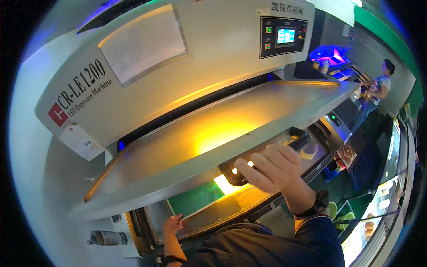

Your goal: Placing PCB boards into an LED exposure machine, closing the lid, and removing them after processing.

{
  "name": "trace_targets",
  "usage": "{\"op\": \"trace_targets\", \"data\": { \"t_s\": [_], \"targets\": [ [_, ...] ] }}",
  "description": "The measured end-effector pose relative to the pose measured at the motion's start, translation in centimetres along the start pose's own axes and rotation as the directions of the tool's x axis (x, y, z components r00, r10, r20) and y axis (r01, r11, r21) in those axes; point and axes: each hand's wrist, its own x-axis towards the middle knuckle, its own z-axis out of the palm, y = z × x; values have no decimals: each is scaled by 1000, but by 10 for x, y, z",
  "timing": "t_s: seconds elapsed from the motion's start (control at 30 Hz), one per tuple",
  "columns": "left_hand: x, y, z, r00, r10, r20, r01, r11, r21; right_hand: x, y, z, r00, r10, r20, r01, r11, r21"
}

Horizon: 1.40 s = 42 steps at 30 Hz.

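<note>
My right hand (273,169) is wrapped round a long black handle (301,140) on the front edge of a large tilted lid (173,171). The lid is raised above the bed of a big light-coloured machine. Under it, a flat green panel (195,199) lies on the machine bed (218,213), its far part hidden by the lid. My left hand (172,224) is low at the bed's near side, close to the panel's near left corner. Its thumb and fingers look apart; whether a fingertip touches the panel I cannot tell.
A control box with a lit screen (285,36) is on the machine's front. Papers (142,44) hang there too. A metal cylinder (106,238) sticks out at lower left. At far right another person (380,89) stands by a bench. Green bins (343,220) stand at lower right.
</note>
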Motion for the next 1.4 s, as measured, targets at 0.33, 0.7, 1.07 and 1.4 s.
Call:
{"op": "trace_targets", "data": {
  "t_s": [0.33, 0.7, 1.07, 1.4],
  "targets": [
    [-26, 18, 35, 923, 359, -135, -371, 926, -73, -32, -58, -4, 833, 545, -100, -554, 820, -145],
    [-159, 43, 50, 942, 214, 259, -294, 898, 327, -397, -379, -101, -553, 371, 746, -379, -909, 172],
    [-210, -69, 176, 500, 1, 866, -479, 833, 276, -251, -506, -347, -826, 538, 167, -436, -798, 417],
    [-287, -213, 235, 410, -431, 804, -567, 570, 595, -269, -742, -450, -955, 241, -175, -243, -287, 927]
  ]
}}
